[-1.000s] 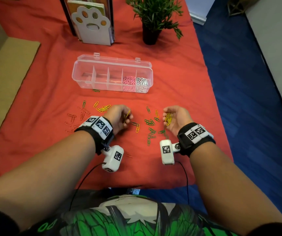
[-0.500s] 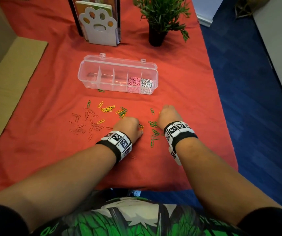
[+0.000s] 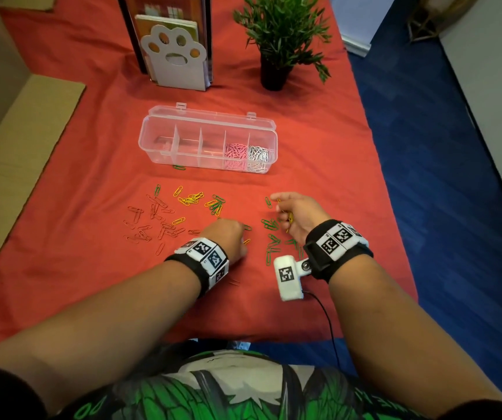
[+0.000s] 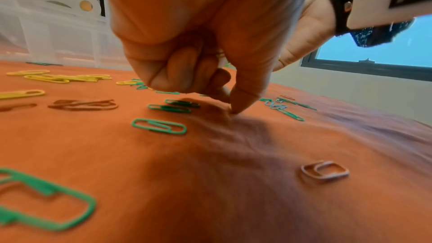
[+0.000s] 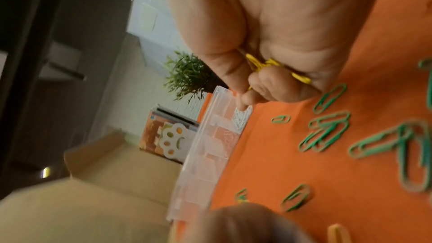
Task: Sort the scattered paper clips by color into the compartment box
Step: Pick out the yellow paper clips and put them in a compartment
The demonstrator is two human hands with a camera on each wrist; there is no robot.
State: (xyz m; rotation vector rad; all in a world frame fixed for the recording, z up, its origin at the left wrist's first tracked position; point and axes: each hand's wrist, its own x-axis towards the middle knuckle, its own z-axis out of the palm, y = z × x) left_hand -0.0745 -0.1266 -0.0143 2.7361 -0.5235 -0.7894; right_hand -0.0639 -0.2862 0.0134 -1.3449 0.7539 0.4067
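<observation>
A clear compartment box lies open mid-table, with pink clips and white clips in its two right cells. Yellow, green and red clips lie scattered on the red cloth in front of it. My left hand is palm down, fingers curled, thumb and forefinger tips meeting on the cloth; a yellow clip shows at its thumb. My right hand hovers just right of it, gripping a bunch of yellow clips.
A paw-print file holder and a potted plant stand behind the box. A cardboard sheet lies at the left. The table's right edge drops to blue floor. A red clip lies near my left wrist.
My left hand turned palm down onto the cloth and stays there. My right hand dipped to the clips, then rose and rolled back with its yellow bunch.
</observation>
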